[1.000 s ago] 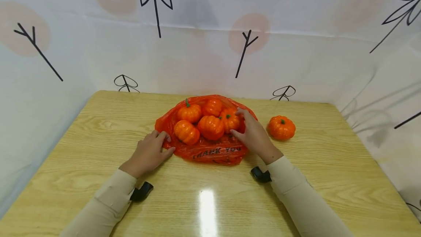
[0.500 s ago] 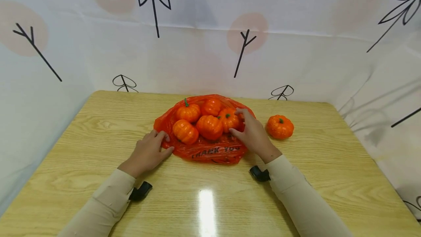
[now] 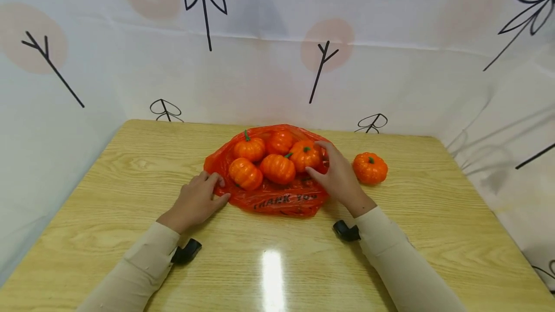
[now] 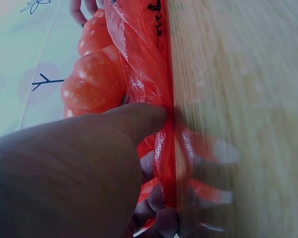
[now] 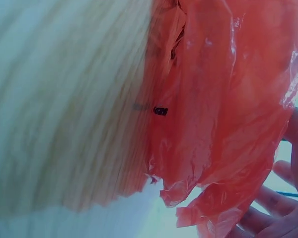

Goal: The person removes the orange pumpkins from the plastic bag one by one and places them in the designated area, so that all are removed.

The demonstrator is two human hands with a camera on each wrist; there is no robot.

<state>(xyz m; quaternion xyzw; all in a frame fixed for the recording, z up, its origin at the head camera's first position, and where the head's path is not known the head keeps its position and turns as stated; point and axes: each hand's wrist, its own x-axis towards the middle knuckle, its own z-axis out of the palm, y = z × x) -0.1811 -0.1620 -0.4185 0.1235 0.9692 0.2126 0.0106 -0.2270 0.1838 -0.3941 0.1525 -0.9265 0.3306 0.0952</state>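
Observation:
A red plastic bag (image 3: 286, 201) printed "THANK YOU" lies spread on the table, with several small orange pumpkins on it. My left hand (image 3: 195, 203) pinches the bag's left edge; in the left wrist view the thumb (image 4: 144, 119) lies over the red film and the fingertips curl under it. At the bag's right side, my right hand (image 3: 340, 177) holds the rightmost pumpkin (image 3: 305, 156) between thumb and fingers. A tilted pumpkin (image 3: 245, 174) lies closest to my left hand. In the right wrist view the bag (image 5: 213, 99) hides that pumpkin.
One pumpkin (image 3: 370, 168) sits on the wooden table (image 3: 130, 172), off the bag and right of my right hand. A white patterned cloth (image 3: 260, 76) hangs behind the table's back edge.
My right hand has shifted slightly right, and the pumpkin in it has moved a little right and tilted, showing more of its body. My left hand has stayed in place.

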